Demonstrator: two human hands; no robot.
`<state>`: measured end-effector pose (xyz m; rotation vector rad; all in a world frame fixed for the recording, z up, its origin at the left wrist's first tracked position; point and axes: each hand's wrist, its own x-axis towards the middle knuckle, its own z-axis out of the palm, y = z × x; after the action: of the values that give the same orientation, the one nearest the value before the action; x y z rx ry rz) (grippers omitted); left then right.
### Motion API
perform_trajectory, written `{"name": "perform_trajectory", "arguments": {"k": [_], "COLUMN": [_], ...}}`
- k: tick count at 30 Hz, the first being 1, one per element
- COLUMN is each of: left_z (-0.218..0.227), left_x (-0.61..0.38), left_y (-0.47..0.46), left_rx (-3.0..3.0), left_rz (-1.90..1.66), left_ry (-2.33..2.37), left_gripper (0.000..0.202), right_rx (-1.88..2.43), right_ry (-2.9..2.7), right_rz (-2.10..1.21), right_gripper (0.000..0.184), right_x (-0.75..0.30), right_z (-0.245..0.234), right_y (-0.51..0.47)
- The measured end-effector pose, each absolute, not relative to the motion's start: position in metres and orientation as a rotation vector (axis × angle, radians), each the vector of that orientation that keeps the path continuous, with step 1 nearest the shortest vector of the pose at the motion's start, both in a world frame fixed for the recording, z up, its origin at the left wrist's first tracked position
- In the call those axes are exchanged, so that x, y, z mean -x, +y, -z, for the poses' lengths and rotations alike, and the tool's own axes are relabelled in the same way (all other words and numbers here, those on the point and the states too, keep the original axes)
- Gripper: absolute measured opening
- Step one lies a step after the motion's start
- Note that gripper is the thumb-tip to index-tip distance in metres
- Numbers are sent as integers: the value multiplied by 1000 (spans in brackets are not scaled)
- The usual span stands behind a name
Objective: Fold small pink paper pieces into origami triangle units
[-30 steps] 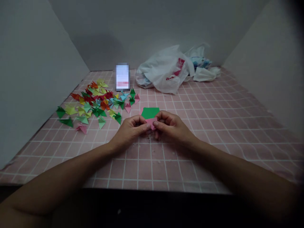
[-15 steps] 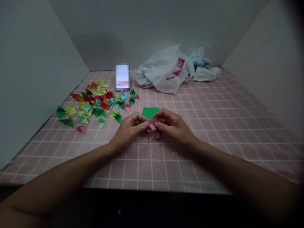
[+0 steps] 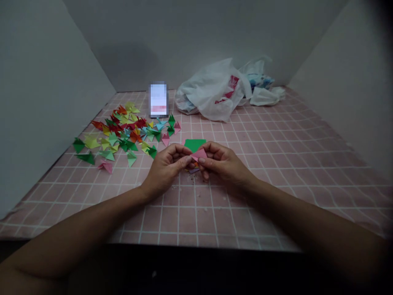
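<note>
Paper: small pink piece (image 3: 199, 154) pinched btwn both hands, just above the tablecloth (image 3: 276, 164).
Left hand (image 3: 167, 166): fingertips closed on its 9 o'clock end.
Right hand (image 3: 222, 163): gripping 3 o'clock end.
Risk: uneven pinch may skew crease or tear it.
Nearby: green sheet (image 3: 194, 144) at 12; folded pile (image 3: 125, 131) at 10.

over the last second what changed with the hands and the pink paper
Both hands, left hand and right hand, lifted the pink paper slightly toward the green sheet, showing more of it. Still pinched by both. The folded pieces and plastic bag stayed put.
</note>
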<state>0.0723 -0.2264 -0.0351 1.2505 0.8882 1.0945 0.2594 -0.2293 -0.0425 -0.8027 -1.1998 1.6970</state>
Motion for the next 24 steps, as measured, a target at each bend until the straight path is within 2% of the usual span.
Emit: {"name": "perform_trajectory", "arguments": {"k": [8, 14, 24], "left_z": [34, 32, 30], "left_x": [-71, -71, -72], "left_y": [-226, -227, -229], "left_rx": [-1331, -1272, -1228], "left_rz": [-1107, -1037, -1012], "left_ry": [946, 938, 976], "left_gripper": [21, 30, 23], "right_rx": [787, 765, 790], "right_ry": [-1126, -1139, -1301], "right_rz": [-1775, -1770, -1624], "right_gripper": [24, 26, 18], "right_x": [-259, -259, -258], "right_z": [40, 42, 38], "right_y": [-229, -229, -235]}}
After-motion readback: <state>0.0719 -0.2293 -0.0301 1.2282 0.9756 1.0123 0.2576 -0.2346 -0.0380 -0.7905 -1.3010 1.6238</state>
